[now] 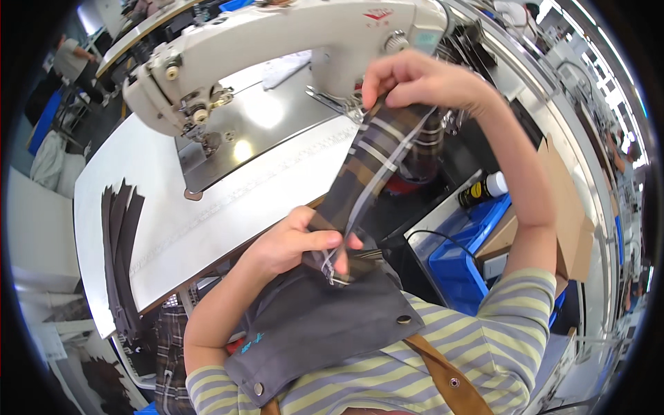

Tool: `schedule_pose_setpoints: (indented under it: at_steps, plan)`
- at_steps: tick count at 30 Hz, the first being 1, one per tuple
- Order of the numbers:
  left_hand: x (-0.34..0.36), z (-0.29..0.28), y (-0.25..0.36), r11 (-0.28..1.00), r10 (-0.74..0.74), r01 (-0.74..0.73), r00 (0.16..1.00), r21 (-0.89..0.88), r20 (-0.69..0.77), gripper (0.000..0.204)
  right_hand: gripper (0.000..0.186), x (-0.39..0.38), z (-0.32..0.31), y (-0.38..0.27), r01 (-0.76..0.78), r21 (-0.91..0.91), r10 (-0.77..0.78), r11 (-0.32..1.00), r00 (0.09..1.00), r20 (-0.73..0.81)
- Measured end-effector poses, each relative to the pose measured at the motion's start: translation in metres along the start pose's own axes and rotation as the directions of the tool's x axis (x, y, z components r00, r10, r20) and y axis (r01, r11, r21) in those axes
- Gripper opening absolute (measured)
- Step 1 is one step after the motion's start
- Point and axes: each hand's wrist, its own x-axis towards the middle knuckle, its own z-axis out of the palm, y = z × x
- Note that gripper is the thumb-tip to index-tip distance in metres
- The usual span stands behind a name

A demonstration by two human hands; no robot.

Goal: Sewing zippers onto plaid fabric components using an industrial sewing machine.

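- Nearest to me I note a grey apron (pixel 325 325) with a brown strap over a striped shirt.
- My left hand (pixel 294 242) is closed, thumb pressed against fingers, pinching the lower end of a plaid fabric strip (pixel 377 162) just above the apron's top edge.
- The plaid fabric strip runs taut and diagonal from that hand up to my right hand (pixel 415 79); it is held in the air, off the counter (pixel 166 228).
- My right hand is closed, fingertips clamped on the strip's upper end, near the sewing machine (pixel 277 48).
- A stack of dark fabric strips (pixel 121 242) lies at the counter's left end, well apart from both hands.
- A blue bin (pixel 463 256) sits to the right, below counter level.
- The white sewing machine stands furthest back, on the counter.
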Motion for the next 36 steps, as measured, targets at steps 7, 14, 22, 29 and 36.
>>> schedule_pose_setpoints:
  at_steps: [7,14,22,29,36]
  plan:
    - [-0.013,-0.003,0.024,0.987,0.154,-0.149,0.984,0.060,-0.094,0.035,0.067,-0.012,0.134,0.045,0.335,-0.044,-0.336,0.941,0.917,-0.215]
    - [-0.040,-0.015,-0.018,0.992,0.117,-0.116,0.993,-0.044,0.019,0.052,0.024,-0.004,0.144,0.098,0.260,0.339,-0.004,0.904,0.799,-0.601]
    - [-0.053,-0.030,-0.014,0.751,0.587,-0.626,0.779,-0.211,-0.223,0.065,0.008,-0.034,0.156,0.121,-0.036,0.320,0.203,0.947,0.839,-0.505]
    - [-0.015,-0.029,0.009,0.682,0.434,-0.037,0.824,0.731,-0.364,0.058,0.016,-0.048,0.224,0.081,-0.235,0.627,0.244,0.742,0.967,0.074]
    - [-0.015,-0.023,-0.026,0.683,0.049,-0.085,0.996,0.726,0.070,0.083,0.021,-0.022,0.204,0.052,-0.193,0.923,0.191,0.332,0.972,0.135]
